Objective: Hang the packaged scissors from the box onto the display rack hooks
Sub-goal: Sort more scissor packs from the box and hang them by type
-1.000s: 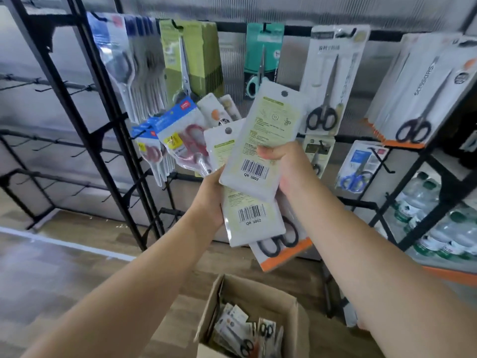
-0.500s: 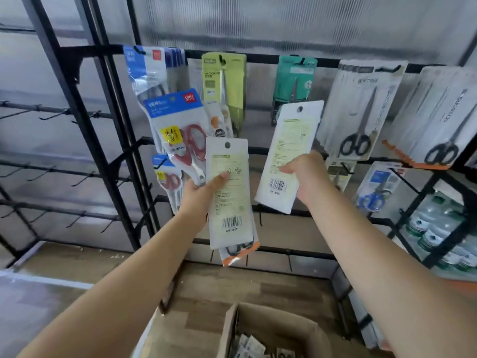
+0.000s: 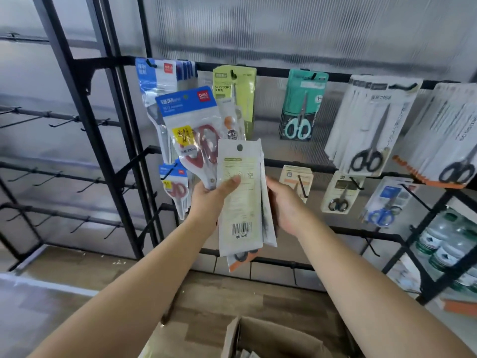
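My left hand (image 3: 210,200) grips a fan of scissor packs: a pale green-white pack (image 3: 238,202) with its barcode side facing me, a blue-topped pack with red scissors (image 3: 192,130) behind it, and an orange-edged pack (image 3: 241,260) poking out below. My right hand (image 3: 285,205) holds the right edge of the stack, where a second pale pack (image 3: 267,220) sits edge-on behind the front one. The black display rack (image 3: 291,76) stands behind, its hooks carrying blue, green, teal and white scissor packs. The cardboard box (image 3: 268,337) sits open at the bottom.
Bare hooks (image 3: 62,122) line the rack section on the left. One free hook (image 3: 300,186) sticks out over a beige pack just right of my right hand. Water bottles (image 3: 444,244) fill a shelf at the right. Wood floor lies below.
My right hand has brought its pale pack back against the stack in my left hand. The view has tilted up and closer to the rack.
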### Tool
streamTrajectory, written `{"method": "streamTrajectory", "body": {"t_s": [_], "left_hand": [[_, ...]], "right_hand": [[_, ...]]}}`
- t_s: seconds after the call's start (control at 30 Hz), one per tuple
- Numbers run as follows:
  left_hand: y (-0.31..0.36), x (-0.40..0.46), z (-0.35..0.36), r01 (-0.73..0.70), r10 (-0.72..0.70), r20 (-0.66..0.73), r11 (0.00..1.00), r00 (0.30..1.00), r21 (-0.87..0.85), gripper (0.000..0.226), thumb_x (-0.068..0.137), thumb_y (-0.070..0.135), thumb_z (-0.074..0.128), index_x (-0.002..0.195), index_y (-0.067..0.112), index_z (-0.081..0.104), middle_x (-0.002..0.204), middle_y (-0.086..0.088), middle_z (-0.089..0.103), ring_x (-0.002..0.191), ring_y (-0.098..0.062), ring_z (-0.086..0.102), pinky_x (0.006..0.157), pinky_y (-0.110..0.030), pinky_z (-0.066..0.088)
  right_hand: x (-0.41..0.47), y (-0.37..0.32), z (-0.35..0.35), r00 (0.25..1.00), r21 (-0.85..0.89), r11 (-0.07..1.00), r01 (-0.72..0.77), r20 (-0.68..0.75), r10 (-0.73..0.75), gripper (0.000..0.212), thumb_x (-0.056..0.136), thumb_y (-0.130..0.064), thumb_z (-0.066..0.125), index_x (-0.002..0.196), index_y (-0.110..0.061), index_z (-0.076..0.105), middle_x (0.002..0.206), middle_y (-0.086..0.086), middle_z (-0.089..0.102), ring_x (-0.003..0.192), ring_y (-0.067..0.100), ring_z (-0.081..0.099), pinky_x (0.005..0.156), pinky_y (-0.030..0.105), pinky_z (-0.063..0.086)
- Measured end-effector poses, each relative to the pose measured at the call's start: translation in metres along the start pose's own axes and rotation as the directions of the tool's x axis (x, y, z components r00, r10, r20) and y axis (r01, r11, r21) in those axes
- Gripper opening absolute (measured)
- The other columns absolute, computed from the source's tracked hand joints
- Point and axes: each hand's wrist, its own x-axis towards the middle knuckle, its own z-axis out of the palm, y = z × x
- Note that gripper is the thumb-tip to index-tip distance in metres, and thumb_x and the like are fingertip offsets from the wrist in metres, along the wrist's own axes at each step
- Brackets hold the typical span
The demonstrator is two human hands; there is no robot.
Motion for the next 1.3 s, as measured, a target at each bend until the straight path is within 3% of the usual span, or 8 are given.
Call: {"method": "streamTrajectory", "body": {"t_s": [0.1, 0.2, 0.47, 0.67, 0.93, 1.07, 1.17, 1.3], "left_hand": [[-0.003, 0.006, -0.003, 0.005, -0.005, -0.045, 1.0, 0.999, -0.008, 0.013, 0.082, 0.011, 0.07, 0.094, 0.016, 0.067, 0.082, 0.006, 0.075, 0.075, -0.011, 0.072, 0.054, -0.022, 0.055], [-0.017, 0.006, -0.006, -0.01, 0.022, -0.117, 0.995, 0.993, 0.103, 0.009, 0.086, 0.007, 0.066, 0.089, 0.016, 0.067, 0.075, 0.007, 0.074, 0.069, -0.006, 0.07, 0.054, -0.02, 0.053], [-0.048, -0.009, -0.053, 0.098, -0.056, -0.317, 0.988, 0.947, 0.12, 0.012, 0.08, 0.021, 0.074, 0.091, 0.022, 0.069, 0.079, 0.01, 0.075, 0.072, -0.008, 0.072, 0.055, -0.023, 0.054], [-0.059, -0.006, -0.084, 0.181, -0.13, -0.417, 0.98, 0.9, 0.083, 0.013, 0.077, 0.027, 0.077, 0.087, 0.023, 0.069, 0.077, 0.009, 0.075, 0.068, -0.011, 0.072, 0.056, -0.027, 0.053], [-0.058, 0.033, -0.113, 0.278, -0.253, -0.244, 0.958, 0.936, 0.074, 0.009, 0.08, 0.017, 0.073, 0.089, 0.016, 0.07, 0.078, 0.001, 0.075, 0.068, -0.017, 0.073, 0.046, -0.025, 0.054], [-0.059, 0.059, -0.128, 0.338, -0.327, -0.184, 0.941, 0.927, 0.032, 0.012, 0.08, 0.016, 0.074, 0.091, 0.014, 0.069, 0.081, -0.004, 0.075, 0.069, -0.02, 0.073, 0.047, -0.027, 0.054], [-0.061, 0.075, -0.131, 0.385, -0.381, -0.132, 0.923, 0.915, 0.002, 0.017, 0.08, 0.016, 0.074, 0.094, 0.011, 0.067, 0.08, -0.005, 0.075, 0.068, -0.021, 0.073, 0.046, -0.028, 0.054], [-0.066, 0.089, -0.13, 0.404, -0.403, -0.064, 0.915, 0.913, 0.007, 0.028, 0.08, 0.014, 0.074, 0.105, 0.008, 0.066, 0.087, -0.007, 0.075, 0.072, -0.022, 0.073, 0.049, -0.028, 0.055]], "right_hand": [[0.005, -0.001, -0.003, 0.996, -0.118, 0.99, 0.075, 0.054, -0.069, 0.067, 0.077, -0.043, 0.064, 0.138, -0.043, 0.039, 0.138, -0.002, 0.052, 0.125, 0.023, 0.049, 0.102, 0.044, 0.04], [0.009, 0.008, 0.007, 0.977, -0.248, 0.957, 0.15, -0.112, -0.183, 0.09, 0.075, -0.021, 0.076, 0.146, -0.039, 0.023, 0.139, -0.009, 0.048, 0.125, 0.017, 0.047, 0.091, 0.026, 0.037], [0.022, 0.064, -0.025, 0.916, -0.454, 0.89, 0.039, -0.339, -0.213, 0.079, 0.083, -0.017, 0.071, 0.148, -0.027, 0.027, 0.137, -0.003, 0.052, 0.124, 0.017, 0.048, 0.103, 0.038, 0.038], [0.044, 0.082, -0.012, 0.916, -0.597, 0.802, 0.018, -0.312, -0.252, 0.084, 0.082, -0.026, 0.071, 0.149, -0.028, 0.021, 0.135, -0.003, 0.053, 0.121, 0.02, 0.05, 0.092, 0.031, 0.04], [0.088, 0.099, 0.026, 0.913, -0.48, 0.874, 0.073, -0.32, -0.252, 0.085, 0.081, -0.014, 0.072, 0.149, -0.022, 0.022, 0.132, -0.003, 0.056, 0.112, 0.008, 0.051, 0.094, 0.021, 0.038], [0.093, 0.112, 0.037, 0.862, -0.511, 0.855, 0.09, -0.391, -0.324, 0.08, 0.082, -0.013, 0.071, 0.147, -0.025, 0.027, 0.101, -0.03, 0.054, 0.097, -0.002, 0.052, 0.078, 0.002, 0.036], [0.092, 0.121, 0.042, 0.832, -0.586, 0.809, 0.045, -0.426, -0.355, 0.08, 0.083, -0.019, 0.071, 0.148, -0.022, 0.025, 0.104, -0.015, 0.052, 0.102, 0.005, 0.048, 0.085, 0.015, 0.038], [0.098, 0.126, 0.045, 0.799, -0.587, 0.81, -0.015, -0.493, -0.343, 0.082, 0.082, -0.021, 0.071, 0.148, -0.02, 0.024, 0.11, -0.01, 0.054, 0.104, 0.009, 0.053, 0.083, 0.012, 0.038]]}}
